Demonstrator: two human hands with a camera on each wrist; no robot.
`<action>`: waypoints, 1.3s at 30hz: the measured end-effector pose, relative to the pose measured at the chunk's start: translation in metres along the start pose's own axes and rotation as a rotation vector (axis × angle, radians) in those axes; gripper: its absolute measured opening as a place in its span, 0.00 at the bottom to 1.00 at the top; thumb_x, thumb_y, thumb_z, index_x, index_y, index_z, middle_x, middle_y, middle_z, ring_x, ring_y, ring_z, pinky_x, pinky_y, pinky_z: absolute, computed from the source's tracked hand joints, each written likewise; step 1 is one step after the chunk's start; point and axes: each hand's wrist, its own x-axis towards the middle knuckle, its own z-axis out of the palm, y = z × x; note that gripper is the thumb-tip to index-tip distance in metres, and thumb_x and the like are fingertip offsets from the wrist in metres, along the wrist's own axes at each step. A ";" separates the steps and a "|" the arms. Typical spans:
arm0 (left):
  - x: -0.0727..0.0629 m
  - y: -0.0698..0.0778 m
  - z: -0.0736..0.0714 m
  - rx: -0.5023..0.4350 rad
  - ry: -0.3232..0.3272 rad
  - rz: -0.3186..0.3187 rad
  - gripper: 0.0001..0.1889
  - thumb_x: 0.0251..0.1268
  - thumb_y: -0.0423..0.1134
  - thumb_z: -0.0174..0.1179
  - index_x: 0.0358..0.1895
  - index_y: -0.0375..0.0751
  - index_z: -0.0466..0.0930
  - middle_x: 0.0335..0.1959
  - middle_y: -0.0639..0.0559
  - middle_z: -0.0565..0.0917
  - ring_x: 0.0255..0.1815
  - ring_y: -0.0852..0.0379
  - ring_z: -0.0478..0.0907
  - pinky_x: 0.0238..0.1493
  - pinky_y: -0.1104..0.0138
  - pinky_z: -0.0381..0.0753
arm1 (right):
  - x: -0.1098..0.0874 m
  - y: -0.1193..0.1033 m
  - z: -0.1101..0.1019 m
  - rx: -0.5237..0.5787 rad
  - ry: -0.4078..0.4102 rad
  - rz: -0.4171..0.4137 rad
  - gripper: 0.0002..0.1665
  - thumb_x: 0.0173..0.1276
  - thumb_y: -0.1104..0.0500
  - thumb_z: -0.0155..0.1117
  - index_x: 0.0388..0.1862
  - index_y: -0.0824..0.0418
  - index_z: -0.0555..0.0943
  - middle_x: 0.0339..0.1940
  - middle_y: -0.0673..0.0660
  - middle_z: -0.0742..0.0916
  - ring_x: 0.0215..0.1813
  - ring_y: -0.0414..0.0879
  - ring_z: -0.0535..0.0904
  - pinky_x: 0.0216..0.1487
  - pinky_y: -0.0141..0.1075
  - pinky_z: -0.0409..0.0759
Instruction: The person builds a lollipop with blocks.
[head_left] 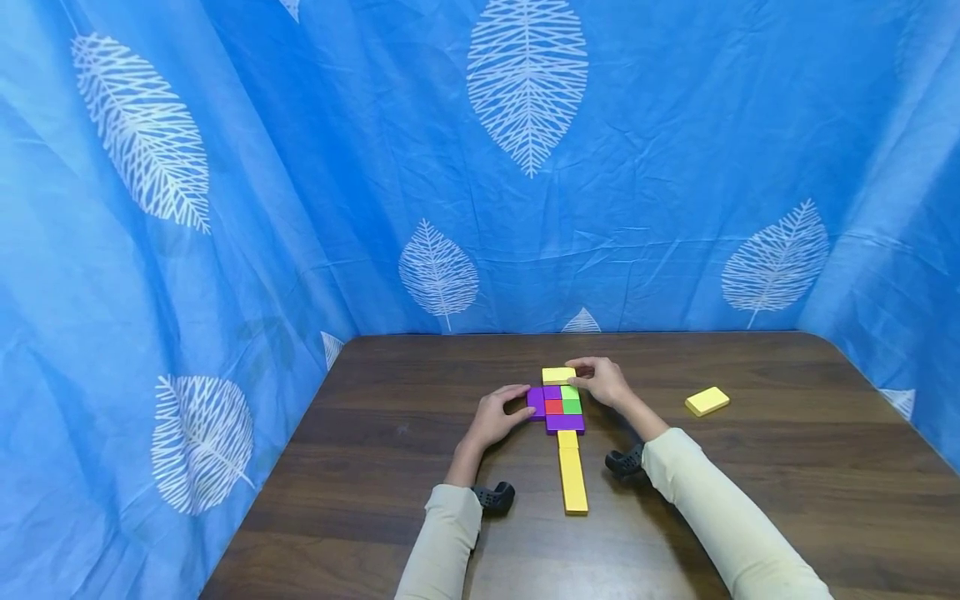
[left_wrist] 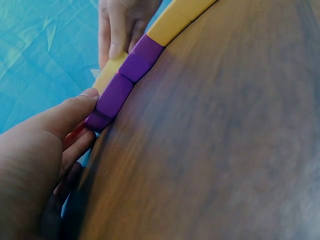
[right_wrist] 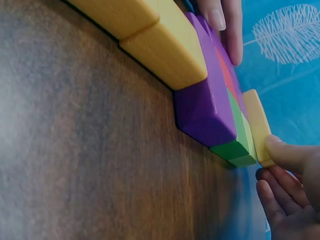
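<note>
Wooden blocks lie joined in a flat figure on the table. My left hand [head_left: 497,417] pinches the purple block [head_left: 536,403] on the figure's left side, its thumb at the near end and fingers at the far end. At the top, my right hand [head_left: 602,382] grips the right end of a yellow block [head_left: 557,376] between thumb and fingers; in the right wrist view this yellow block [right_wrist: 257,125] stands above the green blocks. Between the hands sit a red block [head_left: 553,407] and a green block [head_left: 572,407], with a long purple block [head_left: 565,423] below.
A column of yellow blocks [head_left: 573,479] runs from the figure toward the front. Apart to the right lies a single yellow block [head_left: 707,402]. A blue curtain with white leaf prints [head_left: 637,167] hangs behind the brown wooden table [head_left: 787,500].
</note>
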 end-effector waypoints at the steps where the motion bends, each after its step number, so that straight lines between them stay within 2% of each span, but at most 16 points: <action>1: 0.000 0.000 0.000 0.002 0.002 0.008 0.25 0.59 0.48 0.62 0.58 0.41 0.76 0.56 0.49 0.77 0.60 0.54 0.71 0.61 0.62 0.67 | 0.000 0.000 0.000 -0.003 -0.011 0.003 0.19 0.62 0.61 0.64 0.51 0.66 0.79 0.44 0.64 0.83 0.47 0.57 0.78 0.48 0.47 0.77; 8: 0.000 0.000 -0.001 -0.006 0.003 0.006 0.25 0.59 0.48 0.62 0.58 0.41 0.76 0.56 0.49 0.77 0.59 0.54 0.71 0.61 0.62 0.67 | 0.001 0.003 0.001 0.036 -0.047 0.056 0.18 0.64 0.61 0.61 0.52 0.65 0.79 0.49 0.65 0.81 0.51 0.57 0.75 0.52 0.49 0.73; 14: 0.000 0.000 -0.001 -0.006 -0.016 -0.016 0.25 0.60 0.49 0.61 0.60 0.42 0.74 0.57 0.50 0.76 0.61 0.54 0.69 0.62 0.61 0.65 | 0.002 0.005 0.001 0.017 -0.054 0.055 0.16 0.65 0.63 0.60 0.51 0.65 0.80 0.51 0.66 0.80 0.53 0.59 0.73 0.54 0.51 0.72; 25: -0.001 0.002 -0.001 0.006 -0.009 -0.009 0.25 0.60 0.49 0.61 0.59 0.42 0.74 0.57 0.49 0.76 0.60 0.54 0.70 0.61 0.61 0.66 | 0.004 0.007 0.004 -0.079 -0.034 0.026 0.13 0.65 0.62 0.59 0.48 0.64 0.82 0.47 0.64 0.83 0.49 0.57 0.76 0.52 0.50 0.73; 31: -0.001 0.002 -0.001 -0.001 -0.003 0.006 0.25 0.61 0.49 0.60 0.59 0.40 0.74 0.57 0.49 0.76 0.61 0.54 0.69 0.62 0.61 0.66 | 0.005 0.008 0.005 -0.079 -0.035 0.030 0.13 0.66 0.63 0.59 0.48 0.64 0.82 0.48 0.64 0.82 0.50 0.57 0.75 0.53 0.50 0.73; 39: 0.000 0.002 -0.001 -0.007 -0.017 -0.013 0.25 0.61 0.48 0.60 0.60 0.41 0.74 0.58 0.51 0.75 0.62 0.55 0.68 0.63 0.62 0.64 | 0.005 0.007 0.005 -0.069 -0.037 0.044 0.14 0.66 0.62 0.59 0.49 0.64 0.81 0.49 0.65 0.82 0.53 0.59 0.74 0.55 0.52 0.71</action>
